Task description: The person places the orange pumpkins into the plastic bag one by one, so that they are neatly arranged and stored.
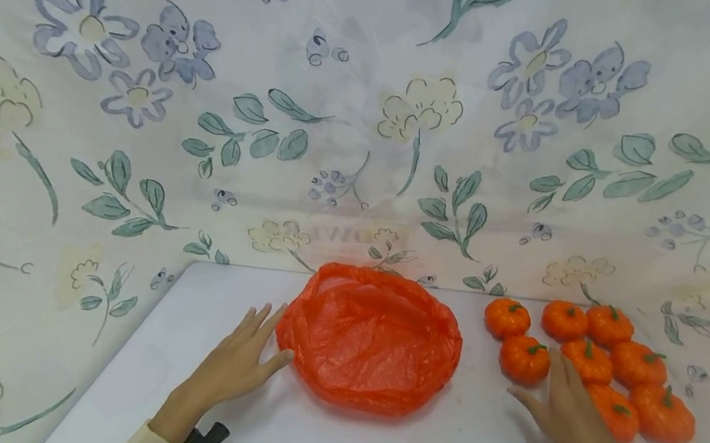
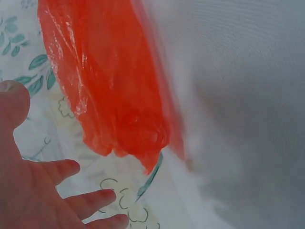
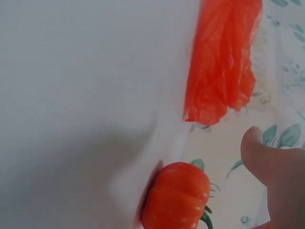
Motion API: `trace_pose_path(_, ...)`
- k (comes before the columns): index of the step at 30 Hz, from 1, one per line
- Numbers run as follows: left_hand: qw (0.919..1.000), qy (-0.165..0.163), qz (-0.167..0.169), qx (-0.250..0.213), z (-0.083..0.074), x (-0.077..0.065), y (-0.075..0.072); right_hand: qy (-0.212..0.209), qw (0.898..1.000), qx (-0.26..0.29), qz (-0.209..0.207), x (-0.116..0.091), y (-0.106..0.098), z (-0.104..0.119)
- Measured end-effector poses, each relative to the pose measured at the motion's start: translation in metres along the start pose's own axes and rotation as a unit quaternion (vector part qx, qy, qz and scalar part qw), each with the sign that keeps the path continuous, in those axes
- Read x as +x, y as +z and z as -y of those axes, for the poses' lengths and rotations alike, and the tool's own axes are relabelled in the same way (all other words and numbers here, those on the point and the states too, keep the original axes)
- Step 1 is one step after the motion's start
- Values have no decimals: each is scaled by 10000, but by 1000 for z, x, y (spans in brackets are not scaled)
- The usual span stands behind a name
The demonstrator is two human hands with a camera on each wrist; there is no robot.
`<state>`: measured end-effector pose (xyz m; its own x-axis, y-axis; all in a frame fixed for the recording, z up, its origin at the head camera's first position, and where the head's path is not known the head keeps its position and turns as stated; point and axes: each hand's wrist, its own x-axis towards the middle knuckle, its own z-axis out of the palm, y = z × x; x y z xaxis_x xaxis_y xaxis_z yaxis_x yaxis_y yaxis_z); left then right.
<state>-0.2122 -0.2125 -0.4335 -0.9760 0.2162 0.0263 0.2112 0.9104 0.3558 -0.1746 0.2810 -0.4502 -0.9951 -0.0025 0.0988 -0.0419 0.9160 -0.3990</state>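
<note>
A red plastic bag (image 1: pixel 372 343) sits mouth-up on the white table with its rim spread into a wide ring. My left hand (image 1: pixel 235 363) is beside the bag's left edge, fingers stretched out and thumb apart; the left wrist view shows those fingers holding nothing near the bag's wall (image 2: pixel 109 86). On the right, my right hand (image 1: pixel 572 411) reaches over a group of small orange pumpkins with green stems, its fingers extended. The closest is one pumpkin (image 1: pixel 524 360) just left of the fingertips; another pumpkin (image 1: pixel 614 413) is partly hidden behind the hand. In the right wrist view a pumpkin (image 3: pixel 176 198) lies below the thumb.
Behind the white table (image 1: pixel 179 326) hangs a floral cloth (image 1: pixel 357 102) that also runs down both sides. More pumpkins, such as one pumpkin (image 1: pixel 662 414) at the far right, cluster near the table's right edge.
</note>
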Motion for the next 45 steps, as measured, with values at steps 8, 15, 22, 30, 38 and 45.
trace_pose_path(8,9970,236,94,-727,-3,6,9,501,9981,209,275,12,2,-1)
trace_pose_path(15,9857,598,95,-1574,-4,17,23,967,9929,587,369,22,7,-4)
trace_pose_path(22,9782,473,107,-2018,-4,17,34,1099,9896,856,355,32,12,-6)
trace_pose_path(30,9702,244,-71,-2409,2,19,39,1218,9876,930,349,37,16,-6)
trace_pose_path(38,9572,11,-2,-2893,5,21,44,1259,9866,993,296,35,16,-5)
trace_pose_path(45,9523,-244,27,-3042,7,20,44,943,9899,1058,52,34,13,-4)
